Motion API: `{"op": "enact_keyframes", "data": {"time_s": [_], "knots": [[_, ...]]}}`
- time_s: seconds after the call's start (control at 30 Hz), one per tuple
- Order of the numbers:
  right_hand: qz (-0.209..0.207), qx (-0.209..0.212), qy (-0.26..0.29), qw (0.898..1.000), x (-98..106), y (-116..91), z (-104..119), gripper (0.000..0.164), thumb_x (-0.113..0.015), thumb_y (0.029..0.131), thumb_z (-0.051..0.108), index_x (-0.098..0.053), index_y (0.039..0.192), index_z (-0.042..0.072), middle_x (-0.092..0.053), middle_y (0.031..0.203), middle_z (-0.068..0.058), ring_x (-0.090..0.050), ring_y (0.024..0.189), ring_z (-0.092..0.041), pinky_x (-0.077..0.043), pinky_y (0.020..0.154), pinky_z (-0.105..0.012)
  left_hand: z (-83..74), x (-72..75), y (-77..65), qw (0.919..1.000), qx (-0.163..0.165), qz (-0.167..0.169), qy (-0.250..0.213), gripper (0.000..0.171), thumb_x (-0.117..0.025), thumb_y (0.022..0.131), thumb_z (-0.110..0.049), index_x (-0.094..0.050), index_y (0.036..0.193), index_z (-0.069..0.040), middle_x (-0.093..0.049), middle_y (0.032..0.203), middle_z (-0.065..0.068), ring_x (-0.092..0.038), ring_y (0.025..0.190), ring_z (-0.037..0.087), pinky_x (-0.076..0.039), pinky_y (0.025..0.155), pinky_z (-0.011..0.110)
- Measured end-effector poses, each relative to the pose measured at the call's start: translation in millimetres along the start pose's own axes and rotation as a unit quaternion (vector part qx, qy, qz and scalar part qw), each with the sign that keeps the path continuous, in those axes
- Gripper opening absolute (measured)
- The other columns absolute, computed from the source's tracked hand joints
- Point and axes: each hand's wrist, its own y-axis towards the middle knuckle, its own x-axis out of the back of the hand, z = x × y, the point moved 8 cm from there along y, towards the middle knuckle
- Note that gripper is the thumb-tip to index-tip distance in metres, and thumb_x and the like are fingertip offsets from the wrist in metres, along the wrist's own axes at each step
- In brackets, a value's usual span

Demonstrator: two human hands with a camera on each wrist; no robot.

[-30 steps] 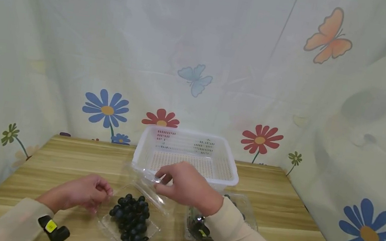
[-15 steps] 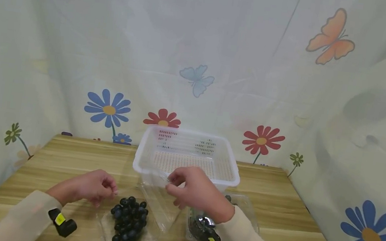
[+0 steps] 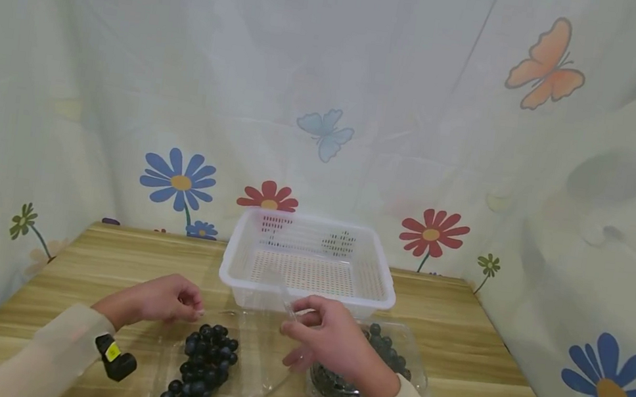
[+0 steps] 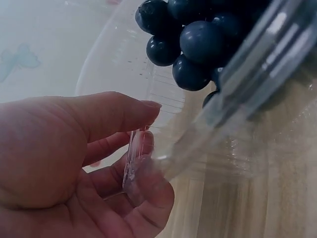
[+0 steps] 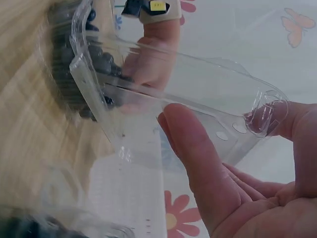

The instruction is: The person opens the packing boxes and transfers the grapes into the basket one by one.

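Observation:
My left hand [image 3: 165, 299] pinches the edge of a clear plastic clamshell box [image 4: 133, 158] at the left of the table. In the box lies a bunch of dark grapes [image 3: 203, 366]. The box's hinged lid [image 5: 198, 82] stands raised, tilted to the right of the grapes. On its far side edge, my right hand [image 3: 330, 342] holds it between thumb and fingers, as the right wrist view shows. The left wrist view has the grapes [image 4: 203, 42] close above the left fingertips, with a blurred strip of clear plastic crossing in front.
A white perforated basket [image 3: 380, 295] stands behind the hands at the back of the wooden table [image 3: 138, 252]. To the right is a second clear clamshell box [image 3: 419, 370] with dark grapes [image 3: 385, 349], partly behind my right forearm. A flower-printed curtain [image 3: 335, 61] surrounds the table.
The lid has swung up and right in my right hand, which has moved right and nearer. My left hand has shifted slightly right. The grapes have come nearer the front edge of the view.

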Motion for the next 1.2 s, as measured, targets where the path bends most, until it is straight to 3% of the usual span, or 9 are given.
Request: {"op": "enact_keyframes", "data": {"time_s": [0.3, 0.57, 0.73, 0.9, 1.07, 1.2], "knots": [[0.009, -0.016, 0.097, 0.995, -6.8, -8.0, -19.2, 0.05, -0.07, 0.096, 0.028, -0.046, 0.128, -0.002, -0.073, 0.116, -0.023, -0.078, 0.074, -0.03, -0.065, 0.063, -0.043, -2.1, 0.9, 6.7, 0.9995, -0.007, -0.01, 0.03, 0.013, -0.071, 0.096, -0.015, -0.069, 0.102, -0.004, -0.061, 0.08, 0.001, -0.053, 0.068, 0.017, -0.047, 0.057, 0.027], [0.001, -0.027, 0.12, 0.992, -8.7, -10.7, -24.0, 0.071, -0.069, 0.097, 0.033, -0.033, 0.149, -0.001, -0.071, 0.121, -0.025, -0.078, 0.076, -0.032, -0.065, 0.066, -0.046, -3.3, 3.7, 5.6, 0.9956, -0.02, -0.058, 0.07, 0.011, -0.073, 0.093, -0.013, -0.07, 0.103, -0.008, -0.061, 0.082, 0.003, -0.054, 0.076, 0.019, -0.046, 0.062, 0.03], [-0.008, -0.028, 0.108, 0.994, -6.7, -10.5, -26.1, 0.069, -0.067, 0.099, 0.038, -0.036, 0.149, 0.002, -0.07, 0.123, -0.024, -0.078, 0.077, -0.034, -0.065, 0.066, -0.046, -1.7, 11.4, -5.7, 0.988, -0.015, -0.12, 0.097, 0.029, -0.078, 0.09, -0.019, -0.067, 0.114, -0.005, -0.063, 0.091, 0.006, -0.057, 0.082, 0.019, -0.05, 0.065, 0.032], [-0.031, -0.017, 0.091, 0.995, -2.4, -10.6, -27.7, 0.068, -0.067, 0.098, 0.04, -0.039, 0.149, 0.004, -0.071, 0.12, -0.014, -0.077, 0.077, -0.035, -0.065, 0.065, -0.047, 7.0, 22.2, -29.8, 0.981, 0.043, -0.165, 0.093, 0.053, -0.079, 0.089, -0.031, -0.059, 0.123, 0.004, -0.063, 0.101, 0.013, -0.059, 0.087, 0.021, -0.053, 0.068, 0.034], [-0.031, -0.008, 0.117, 0.993, -1.9, -11.6, -28.2, 0.065, -0.063, 0.101, 0.036, -0.037, 0.15, 0.002, -0.07, 0.125, -0.015, -0.077, 0.077, -0.035, -0.065, 0.066, -0.047, 21.6, 13.0, -53.4, 0.9856, 0.109, -0.129, 0.016, 0.041, -0.074, 0.093, -0.028, -0.06, 0.113, 0.006, -0.064, 0.089, 0.01, -0.063, 0.075, 0.019, -0.06, 0.067, 0.036], [-0.027, -0.011, 0.129, 0.991, -1.3, -10.6, -30.1, 0.059, -0.06, 0.103, 0.031, -0.038, 0.149, 0.001, -0.069, 0.128, -0.016, -0.078, 0.078, -0.032, -0.065, 0.067, -0.045, 27.4, -2.5, -64.8, 0.9879, 0.117, -0.085, -0.056, 0.022, -0.069, 0.095, -0.015, -0.061, 0.103, 0.004, -0.062, 0.079, 0.009, -0.063, 0.065, 0.018, -0.061, 0.062, 0.036]]}}
